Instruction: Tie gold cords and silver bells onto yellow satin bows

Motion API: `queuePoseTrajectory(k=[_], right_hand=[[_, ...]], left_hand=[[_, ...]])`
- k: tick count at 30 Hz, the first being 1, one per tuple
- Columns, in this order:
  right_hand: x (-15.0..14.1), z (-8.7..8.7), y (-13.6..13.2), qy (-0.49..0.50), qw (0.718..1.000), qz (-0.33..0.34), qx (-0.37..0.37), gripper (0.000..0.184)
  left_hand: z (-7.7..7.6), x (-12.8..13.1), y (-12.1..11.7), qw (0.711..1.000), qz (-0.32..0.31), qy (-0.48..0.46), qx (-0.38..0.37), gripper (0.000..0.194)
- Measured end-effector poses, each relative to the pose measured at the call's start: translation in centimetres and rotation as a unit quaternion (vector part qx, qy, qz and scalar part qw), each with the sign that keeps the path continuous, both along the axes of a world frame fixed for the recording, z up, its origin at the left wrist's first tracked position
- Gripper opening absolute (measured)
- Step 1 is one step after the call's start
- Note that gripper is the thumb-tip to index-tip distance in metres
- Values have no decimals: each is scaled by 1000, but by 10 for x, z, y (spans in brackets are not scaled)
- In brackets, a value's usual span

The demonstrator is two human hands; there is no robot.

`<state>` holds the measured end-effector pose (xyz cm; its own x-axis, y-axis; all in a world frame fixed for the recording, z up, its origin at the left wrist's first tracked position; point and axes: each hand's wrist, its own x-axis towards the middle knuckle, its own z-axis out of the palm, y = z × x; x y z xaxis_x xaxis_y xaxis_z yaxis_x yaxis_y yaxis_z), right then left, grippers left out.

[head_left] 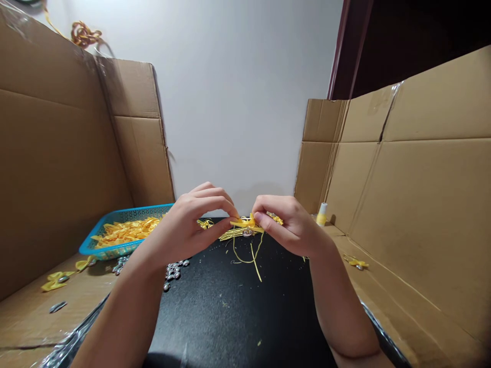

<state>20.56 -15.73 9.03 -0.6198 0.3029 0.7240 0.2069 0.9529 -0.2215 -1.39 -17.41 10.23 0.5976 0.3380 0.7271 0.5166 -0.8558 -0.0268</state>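
A small yellow ribbon bow [245,223] is stretched between my two hands above the far part of the black tabletop. My left hand [195,217] pinches its left end between thumb and fingertips. From the other side, the thumb and bent fingers of my right hand [288,223] close on the right part of the bow. Just under the ribbon shows a shiny silver bead [248,232]; whether it is fixed to the bow I cannot tell. A thin yellow cord [255,263] lies below, near a bunch of yellow cords [229,234] partly hidden by the hands.
A blue basket [86,244] of yellow ribbon pieces stands at left. Silver beads [174,271] lie beside my left forearm. Finished-looking yellow bows [57,280] rest on the left cardboard, another bow [356,262] on the right. A white-capped bottle [322,214] stands by the right cardboard wall [422,204].
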Motion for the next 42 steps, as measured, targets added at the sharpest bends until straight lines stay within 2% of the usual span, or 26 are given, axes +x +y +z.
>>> queuePoseTrajectory(k=[3, 6, 8, 13, 16, 21, 25, 30, 36, 42], right_hand=[[-1, -1, 4, 8, 1000, 18, -7, 19], [-2, -1, 6, 9, 1000, 27, -11, 18], [-3, -1, 6, 7, 999, 35, -11, 17], [-3, -2, 4, 10, 999, 36, 2, 18], [-2, -2, 3, 18, 999, 27, 15, 17], [0, -1, 5, 11, 1000, 4, 17, 18], [1, -1, 7, 8, 1000, -9, 25, 18], [3, 0, 8, 24, 998, -18, 50, 18], [0, -2, 8, 62, 995, -1, 76, 18], [-1, -4, 6, 71, 994, 18, 81, 19]], left_hand=[[1, -2, 1, 996, -48, -3, -75, 10], [-1, -3, 7, 980, -101, -43, -163, 17], [-5, 0, 14, 970, -113, -75, -202, 17], [-15, 13, 28, 954, -153, -153, -207, 5], [-18, 19, 29, 947, -168, -186, -201, 8], [-17, 23, 27, 955, -122, -175, -205, 11], [-16, 23, 24, 978, -70, -116, -158, 16], [-16, 25, 19, 991, -58, -114, -43, 10], [-18, 26, 17, 984, -77, -95, 126, 11], [-20, 24, 12, 971, -46, -69, 223, 15]])
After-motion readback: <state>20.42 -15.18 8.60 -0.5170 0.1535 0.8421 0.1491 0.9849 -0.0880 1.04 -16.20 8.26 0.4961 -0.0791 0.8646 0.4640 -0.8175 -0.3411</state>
